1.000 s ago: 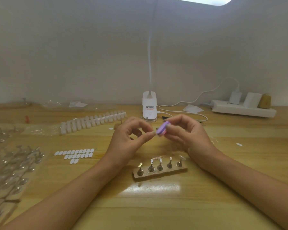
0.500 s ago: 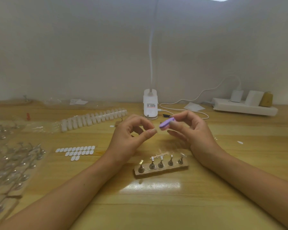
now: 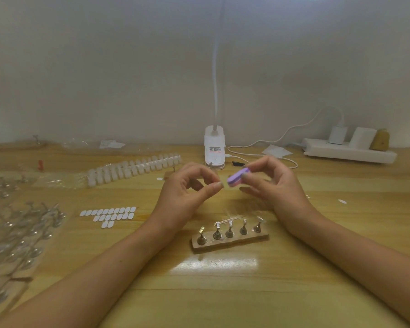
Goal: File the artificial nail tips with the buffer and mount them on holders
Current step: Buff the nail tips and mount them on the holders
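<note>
- Purple buffer [image 3: 237, 178] is held above the middle of the table [image 3: 223, 292]. The right hand [image 3: 277, 192] pinches it between thumb and curled fingers, with one end turned toward the left hand. We judge this presents the abrasive face for filing.
- Left hand [image 3: 185, 197]: thumb and forefinger are closed tip to tip, just beside the buffer and not touching it. Whether a nail tip sits in that pinch we cannot tell; it is too small to see.
- Wooden stand [image 3: 230, 242] with five holders [image 3: 230, 229] lies below the hands toward the near edge, presumably close for mounting.
- Strip of nail tips [image 3: 133, 169] lies toward the far edge, left of centre, and white adhesive tabs [image 3: 109, 215] lie left of the stand. We judge both to be supply.
</note>
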Motion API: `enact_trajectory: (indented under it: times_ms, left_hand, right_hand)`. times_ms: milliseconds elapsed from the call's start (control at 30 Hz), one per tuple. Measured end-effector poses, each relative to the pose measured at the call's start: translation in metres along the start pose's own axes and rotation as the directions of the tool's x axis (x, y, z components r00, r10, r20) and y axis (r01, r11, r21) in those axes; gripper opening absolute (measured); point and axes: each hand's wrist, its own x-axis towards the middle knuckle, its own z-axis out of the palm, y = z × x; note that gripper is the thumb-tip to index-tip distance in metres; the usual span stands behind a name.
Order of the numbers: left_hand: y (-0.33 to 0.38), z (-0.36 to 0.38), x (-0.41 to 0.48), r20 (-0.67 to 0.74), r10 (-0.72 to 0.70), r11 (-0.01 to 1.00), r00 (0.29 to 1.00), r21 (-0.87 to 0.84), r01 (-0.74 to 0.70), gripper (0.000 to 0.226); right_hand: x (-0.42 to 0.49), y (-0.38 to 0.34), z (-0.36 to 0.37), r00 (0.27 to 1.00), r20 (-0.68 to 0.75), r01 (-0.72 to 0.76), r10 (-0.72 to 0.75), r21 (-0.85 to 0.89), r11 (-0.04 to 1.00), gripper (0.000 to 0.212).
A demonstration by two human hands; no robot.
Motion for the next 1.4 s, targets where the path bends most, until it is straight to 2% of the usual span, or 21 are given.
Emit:
enact_trajectory:
  times_ms: [67, 100, 167, 200, 300, 433, 533, 567, 667, 700, 800, 833, 933, 967, 1067, 1100, 1200, 1233, 1333, 1367, 1400]
  left_hand:
    - [-0.001, 0.0, 0.0, -0.003, -0.004, 1.0, 1.0, -0.001, 0.004, 0.015]
    - [-0.001, 0.0, 0.0, -0.003, -0.009, 1.0, 1.0, -0.002, 0.009, 0.015]
    - [-0.002, 0.0, 0.0, 0.001, -0.017, 1.0, 1.0, 0.004, 0.017, 0.015]
    - [-0.002, 0.0, 0.0, -0.001, -0.018, 1.0, 1.0, 0.007, 0.018, 0.015]
    - [-0.001, 0.0, -0.001, 0.001, -0.014, 1.0, 1.0, 0.006, 0.014, 0.014]
    - [0.0, 0.0, -0.001, -0.018, -0.02, 1.0, 1.0, 0.001, 0.02, 0.014]
    - [0.0, 0.0, 0.0, -0.03, -0.002, 1.0, 1.0, 0.013, 0.002, 0.013]
    - [0.0, 0.0, 0.0, -0.022, 0.004, 1.0, 1.0, 0.024, -0.004, 0.013]
    - [0.0, 0.001, -0.001, -0.028, 0.0, 1.0, 1.0, 0.025, 0.001, 0.012]
    - [-0.001, 0.001, -0.002, -0.042, -0.008, 1.0, 0.999, 0.02, 0.009, 0.012]
    - [-0.001, 0.0, -0.001, -0.054, -0.012, 1.0, 0.998, 0.021, 0.013, 0.011]
    - [-0.001, 0.0, 0.0, -0.051, -0.011, 1.0, 0.999, 0.025, 0.012, 0.011]
    - [-0.002, -0.001, -0.001, -0.065, -0.017, 1.0, 0.998, 0.012, 0.018, 0.012]
    - [-0.002, 0.0, -0.001, -0.065, -0.003, 1.0, 0.998, 0.017, 0.004, 0.012]
    - [0.0, -0.001, 0.0, -0.044, 0.031, 0.998, 0.999, 0.053, -0.029, 0.01]
    - [0.0, -0.001, 0.0, -0.039, 0.035, 0.998, 0.999, 0.06, -0.033, 0.01]
    - [0.0, 0.0, 0.0, -0.033, 0.031, 0.998, 0.999, 0.05, -0.029, 0.012]
    - [0.0, -0.001, 0.0, -0.04, 0.027, 0.999, 0.999, 0.047, -0.025, 0.012]
    - [0.0, -0.001, -0.001, -0.048, 0.039, 0.997, 0.998, 0.065, -0.036, 0.009]
    - [0.001, -0.001, -0.001, -0.04, 0.044, 0.997, 0.998, 0.071, -0.041, 0.009]
    - [0.001, -0.001, -0.001, -0.03, 0.042, 0.997, 0.999, 0.07, -0.04, 0.009]
  right_hand:
    - [-0.002, 0.0, 0.002, 0.992, 0.128, 0.011, -0.005, -0.051, 0.999, 0.019]
    - [-0.002, 0.001, 0.003, 0.993, 0.112, 0.029, -0.024, -0.046, 0.998, 0.018]
    - [0.001, 0.001, 0.002, 0.999, -0.032, 0.026, -0.025, 0.024, 0.999, 0.019]
    - [0.002, 0.001, 0.001, 0.998, -0.059, 0.013, -0.01, 0.045, 0.999, 0.021]
    - [0.001, 0.002, 0.0, 0.998, 0.063, -0.012, 0.012, 0.006, 1.0, 0.026]
    - [0.003, 0.001, -0.001, 0.998, -0.063, 0.0, 0.003, 0.055, 0.998, 0.025]
    - [-0.001, 0.001, 0.002, 0.991, 0.133, 0.011, -0.006, -0.037, 0.999, 0.024]
    - [-0.001, 0.001, 0.004, 0.987, 0.16, 0.037, -0.027, -0.06, 0.997, 0.023]
    - [0.004, -0.003, 0.001, 0.999, -0.045, 0.016, -0.014, 0.027, 1.0, 0.02]
    - [0.004, -0.003, -0.002, 0.998, -0.065, -0.004, 0.006, 0.038, 0.999, 0.02]
    - [-0.001, -0.003, 0.002, 0.99, 0.134, -0.036, 0.041, -0.038, 0.999, 0.024]
    - [-0.001, -0.004, 0.005, 0.989, 0.147, -0.01, 0.02, -0.064, 0.998, 0.023]
    - [0.005, -0.008, 0.005, 1.0, -0.012, 0.006, -0.006, 0.015, 1.0, 0.024]
    - [0.006, -0.01, 0.004, 1.0, -0.017, -0.007, 0.008, 0.018, 1.0, 0.025]
    - [0.003, -0.007, 0.006, 0.982, 0.172, -0.058, 0.072, -0.088, 0.994, 0.02]
    - [0.004, -0.007, 0.007, 0.984, 0.169, -0.047, 0.063, -0.097, 0.994, 0.018]
    - [0.009, -0.01, 0.003, 1.0, -0.017, -0.022, 0.022, -0.005, 1.0, 0.017]
    - [0.009, -0.011, 0.001, 0.999, -0.022, -0.035, 0.035, 0.009, 0.999, 0.018]
    - [0.002, -0.007, 0.005, 0.977, 0.187, -0.093, 0.1, -0.045, 0.995, 0.023]
    - [0.002, -0.006, 0.007, 0.978, 0.19, -0.081, 0.09, -0.052, 0.995, 0.023]
    - [0.004, -0.007, 0.007, 0.988, 0.134, -0.068, 0.07, -0.019, 0.997, 0.023]
